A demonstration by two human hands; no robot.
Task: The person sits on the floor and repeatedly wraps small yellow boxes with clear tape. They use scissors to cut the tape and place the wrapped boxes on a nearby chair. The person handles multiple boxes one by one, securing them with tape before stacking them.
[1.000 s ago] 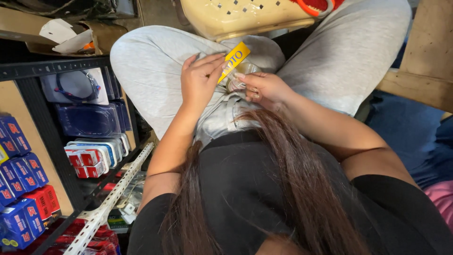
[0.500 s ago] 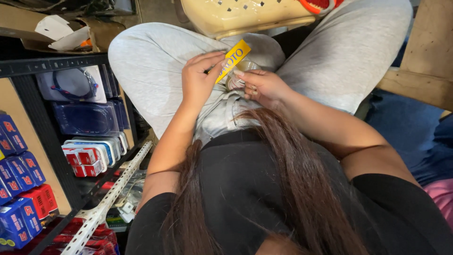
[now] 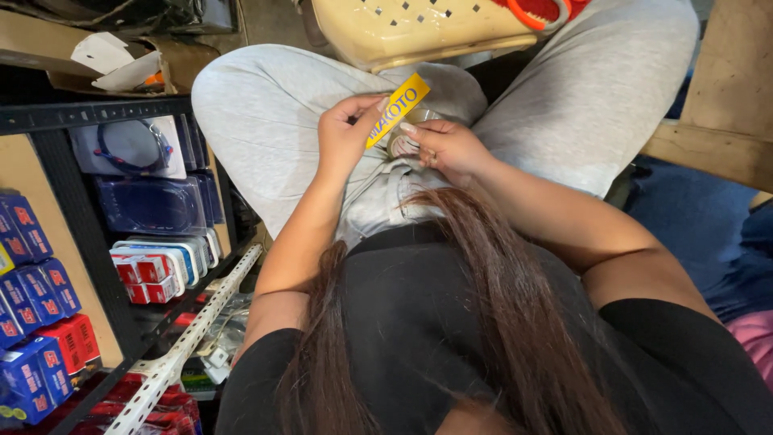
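I look down at my lap in grey trousers. My left hand (image 3: 348, 133) pinches a narrow yellow card label (image 3: 397, 109) with white lettering, holding it slanted up to the right. My right hand (image 3: 445, 150) is curled around a small clear packet or roll (image 3: 403, 145) just under the label, touching it with fingertips. Both hands meet over my lap, close together. Long brown hair hangs down my black top and hides part of my right forearm.
A dark metal shelf (image 3: 88, 113) stands at my left with clear blister packs (image 3: 133, 149), red and white small boxes (image 3: 149, 266) and blue boxes (image 3: 32, 242). A cream perforated basket (image 3: 419, 28) sits beyond my knees. A wooden board (image 3: 725, 105) lies at right.
My left hand has shifted its grip up along the yellow label, and the label now stands a little higher. My right hand has stayed on the small packet.
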